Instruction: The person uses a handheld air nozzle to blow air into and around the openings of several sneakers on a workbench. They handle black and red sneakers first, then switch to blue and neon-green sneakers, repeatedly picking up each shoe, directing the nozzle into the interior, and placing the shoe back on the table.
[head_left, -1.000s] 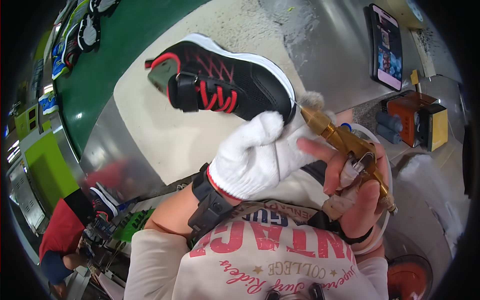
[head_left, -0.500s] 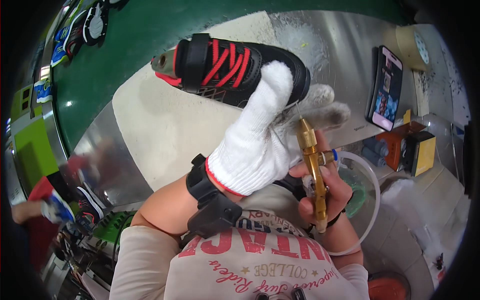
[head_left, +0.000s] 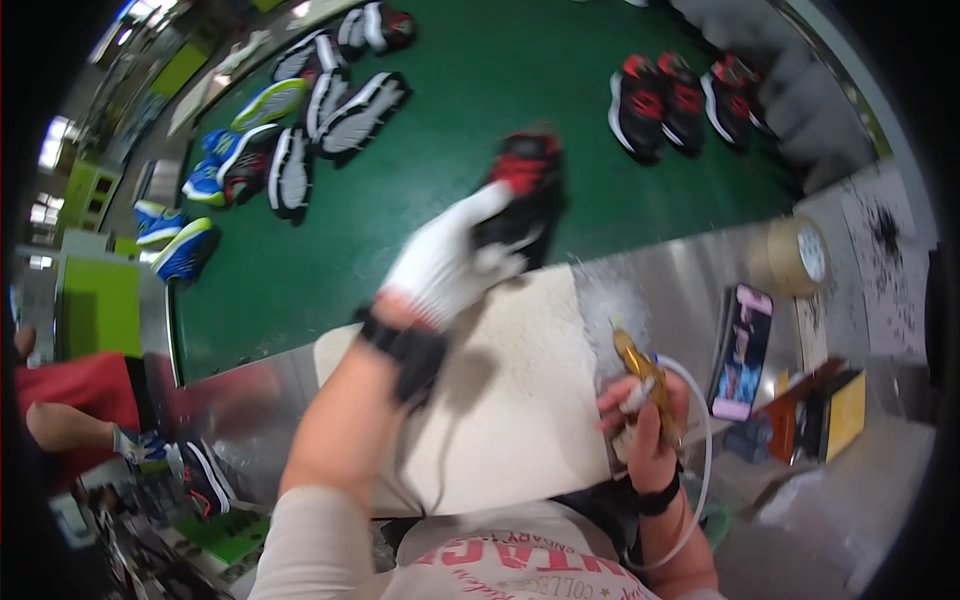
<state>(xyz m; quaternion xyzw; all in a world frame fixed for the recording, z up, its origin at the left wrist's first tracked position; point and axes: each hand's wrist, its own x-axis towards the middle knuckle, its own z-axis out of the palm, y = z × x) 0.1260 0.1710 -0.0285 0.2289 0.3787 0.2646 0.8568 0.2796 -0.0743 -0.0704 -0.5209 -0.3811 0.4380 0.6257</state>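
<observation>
My left hand (head_left: pixel 445 255), in a white knit glove, is closed around a black sneaker with red laces (head_left: pixel 520 205). Motion blurs the shoe, which is stretched out over the green table (head_left: pixel 430 190), beyond the pale board (head_left: pixel 510 400). Bare-skinned, my right hand (head_left: pixel 650 420) grips a brass-coloured glue gun (head_left: pixel 637 365) with a thin nozzle pointing away from me. A clear hose (head_left: pixel 708 440) runs from the gun's blue fitting down past my right wrist.
Several black-and-red sneakers (head_left: pixel 683 100) stand at the far right. More shoes, some blue (head_left: pixel 185 250), some sole-up (head_left: pixel 365 115), lie at the left. Right of the board are a phone (head_left: pixel 742 350), a tape roll (head_left: pixel 800 255) and a yellow-black box (head_left: pixel 842 415). Another person (head_left: pixel 80 410) is at the far left.
My left hand has carried the sneaker away from me, from above the pale board to over the green table. The glue gun has drawn apart from the shoe. The view has shifted forward.
</observation>
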